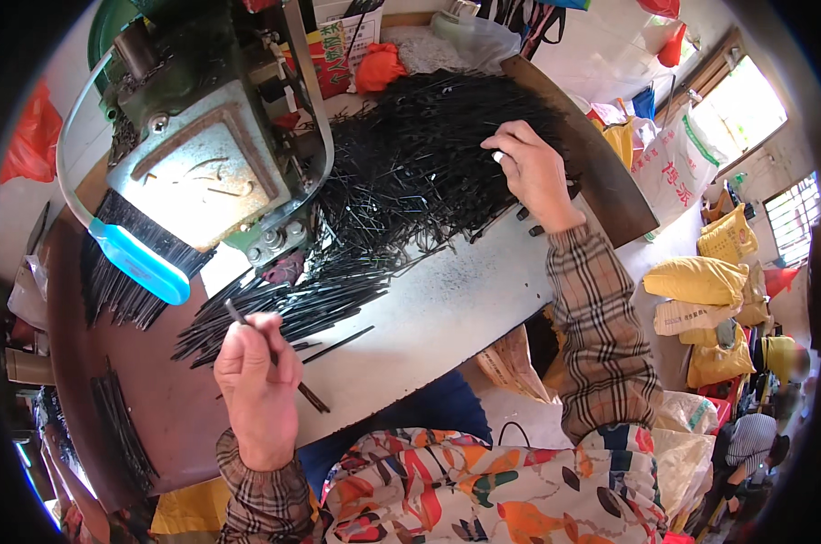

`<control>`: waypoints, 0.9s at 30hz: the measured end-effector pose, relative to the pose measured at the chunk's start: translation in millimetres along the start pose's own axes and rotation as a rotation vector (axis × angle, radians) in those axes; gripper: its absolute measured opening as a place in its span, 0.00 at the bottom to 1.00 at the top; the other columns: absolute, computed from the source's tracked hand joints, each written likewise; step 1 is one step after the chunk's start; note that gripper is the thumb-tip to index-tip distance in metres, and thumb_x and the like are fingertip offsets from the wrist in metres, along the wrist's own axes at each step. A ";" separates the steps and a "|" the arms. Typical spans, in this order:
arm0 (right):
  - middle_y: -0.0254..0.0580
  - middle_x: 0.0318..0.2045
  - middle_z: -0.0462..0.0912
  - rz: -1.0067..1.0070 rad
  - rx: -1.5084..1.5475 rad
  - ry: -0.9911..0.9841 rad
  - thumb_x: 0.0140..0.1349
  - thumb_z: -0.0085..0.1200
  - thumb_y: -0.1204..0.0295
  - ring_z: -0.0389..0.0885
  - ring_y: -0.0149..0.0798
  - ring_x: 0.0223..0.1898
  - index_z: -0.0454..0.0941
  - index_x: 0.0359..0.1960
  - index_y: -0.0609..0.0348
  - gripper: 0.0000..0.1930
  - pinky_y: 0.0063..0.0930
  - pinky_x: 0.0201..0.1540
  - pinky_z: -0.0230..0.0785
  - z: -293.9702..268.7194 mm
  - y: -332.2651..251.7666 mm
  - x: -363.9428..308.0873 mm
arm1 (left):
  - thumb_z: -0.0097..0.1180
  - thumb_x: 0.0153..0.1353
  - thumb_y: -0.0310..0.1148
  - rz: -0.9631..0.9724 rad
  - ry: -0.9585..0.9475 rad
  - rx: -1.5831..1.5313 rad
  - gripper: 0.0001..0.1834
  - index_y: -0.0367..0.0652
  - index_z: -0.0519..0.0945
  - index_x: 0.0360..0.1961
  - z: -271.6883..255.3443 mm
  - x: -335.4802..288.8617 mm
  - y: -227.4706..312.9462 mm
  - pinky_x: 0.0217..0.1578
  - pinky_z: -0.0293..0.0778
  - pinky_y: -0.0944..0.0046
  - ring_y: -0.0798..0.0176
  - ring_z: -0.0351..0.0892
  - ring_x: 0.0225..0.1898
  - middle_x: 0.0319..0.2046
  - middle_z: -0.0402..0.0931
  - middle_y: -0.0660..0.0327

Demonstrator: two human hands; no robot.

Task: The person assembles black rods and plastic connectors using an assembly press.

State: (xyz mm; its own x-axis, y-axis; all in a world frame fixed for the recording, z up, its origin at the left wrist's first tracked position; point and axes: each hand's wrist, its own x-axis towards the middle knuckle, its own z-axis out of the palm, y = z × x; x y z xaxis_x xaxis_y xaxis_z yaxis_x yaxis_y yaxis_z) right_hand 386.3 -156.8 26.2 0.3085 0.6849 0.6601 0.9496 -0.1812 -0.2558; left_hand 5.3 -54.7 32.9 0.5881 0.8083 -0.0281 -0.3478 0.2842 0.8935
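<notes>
My left hand (258,390) is closed in a pinch on thin dark rods. One end sticks up above the thumb, and other ends show below the palm. Beside it lies a bundle of straight black rods (338,304), roughly lined up on the light worktop (428,331). My right hand (535,177) reaches over the right side of a large tangled heap of black strips (410,163). Its fingers are bent and drawn together, with a pale band on one finger. Whatever they hold blends into the dark heap.
A green machine (202,154) with a metal plate stands at the left, a blue-headed lamp (143,263) before it. More black rods (120,422) lie at the table's left. A raised brown edge (619,195) bounds the right side. Yellow sacks (696,281) are stacked beyond.
</notes>
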 end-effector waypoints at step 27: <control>0.34 0.21 0.78 0.338 0.948 -0.509 0.62 0.59 0.70 0.71 0.21 0.18 0.80 0.39 0.65 0.10 0.17 0.20 0.64 89.3 -190.8 -1.1 | 0.55 0.60 0.24 -0.077 0.067 0.066 0.22 0.30 0.69 0.56 -18.4 55.9 -16.4 0.23 0.70 0.72 0.68 0.76 0.25 0.29 0.75 0.60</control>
State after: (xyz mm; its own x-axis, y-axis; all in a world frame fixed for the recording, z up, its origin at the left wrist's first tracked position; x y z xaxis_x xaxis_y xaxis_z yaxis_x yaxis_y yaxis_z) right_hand 199.8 -60.0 11.3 0.2770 0.9497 0.1459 0.3290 0.0489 -0.9430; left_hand 30.5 -4.8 8.5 0.5606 0.8184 -0.1261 -0.2529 0.3142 0.9150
